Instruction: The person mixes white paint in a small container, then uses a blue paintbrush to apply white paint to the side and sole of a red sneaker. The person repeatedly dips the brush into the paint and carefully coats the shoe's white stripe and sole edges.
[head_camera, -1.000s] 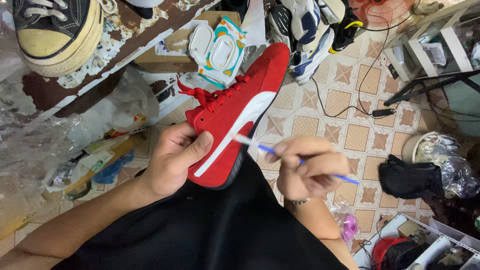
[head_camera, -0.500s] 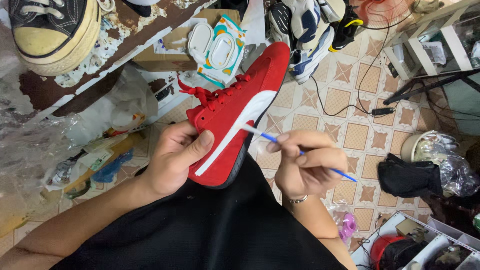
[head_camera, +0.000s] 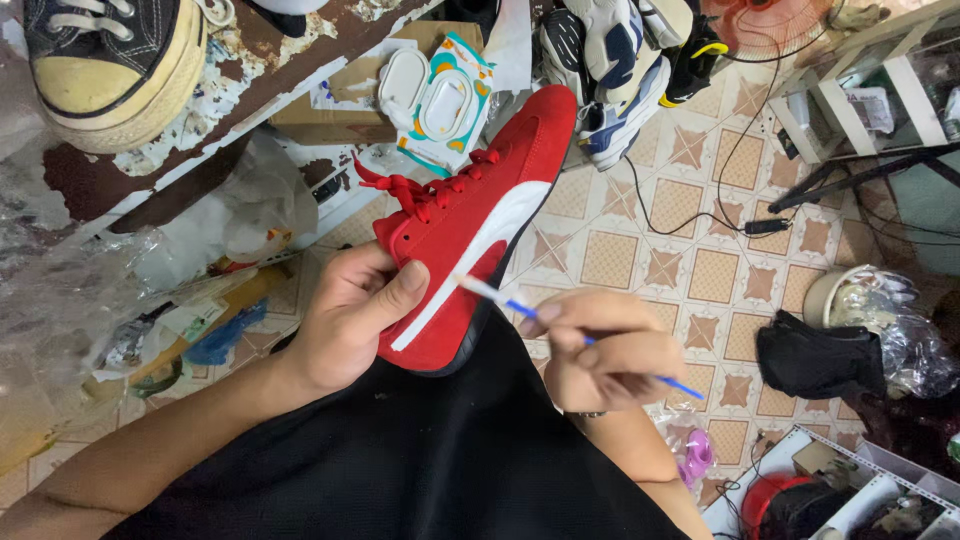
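Left hand (head_camera: 350, 325) clamps the red shoe (head_camera: 470, 230) — right hand (head_camera: 610, 350) pinches a blue brush (head_camera: 560, 325), tip on its white stripe (head_camera: 480, 265).

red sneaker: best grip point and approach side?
Grip the red sneaker at its heel end, coming from the left, as the left hand does: thumb over the side panel. That leaves the white stripe free for the brush in the right hand.

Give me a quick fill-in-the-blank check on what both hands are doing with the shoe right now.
1. The left hand grips a suede sneaker whose colour is ____.
2. The right hand holds a thin brush with a ____ handle.
3. The brush tip touches the sneaker's ____ side stripe.
4. The sneaker's heel rests on the person's ____ lap.

Missing words: red; blue; white; black
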